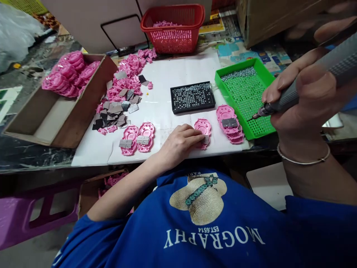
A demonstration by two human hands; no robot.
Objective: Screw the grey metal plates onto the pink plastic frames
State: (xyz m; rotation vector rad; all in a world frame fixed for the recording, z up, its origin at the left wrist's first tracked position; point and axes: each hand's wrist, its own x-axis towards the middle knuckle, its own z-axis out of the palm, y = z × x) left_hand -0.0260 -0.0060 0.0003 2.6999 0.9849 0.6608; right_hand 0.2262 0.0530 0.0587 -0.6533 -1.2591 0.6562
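My left hand (182, 143) lies on the white work surface, its fingertips pressing a small grey plate (205, 140) onto a pink plastic part (202, 126). In my right hand (304, 85) is a grey electric screwdriver (288, 97), its bit pointing down over the green screw tray (220, 86). Whether a screw sits on the bit is too small to tell. Beside my left hand, a stack of pink parts (230, 123) carries a dark plate on top. Two more pink parts (145, 130) with grey plates lie further left.
A black screw tray (192, 108) sits mid-table. Loose pink pieces (122, 87) and grey plates (115, 108) are heaped at left, beside a cardboard box (83, 89) holding bagged pink parts (65, 76). At the back stands a red basket (173, 39). A purple stool (19, 216) is below left.
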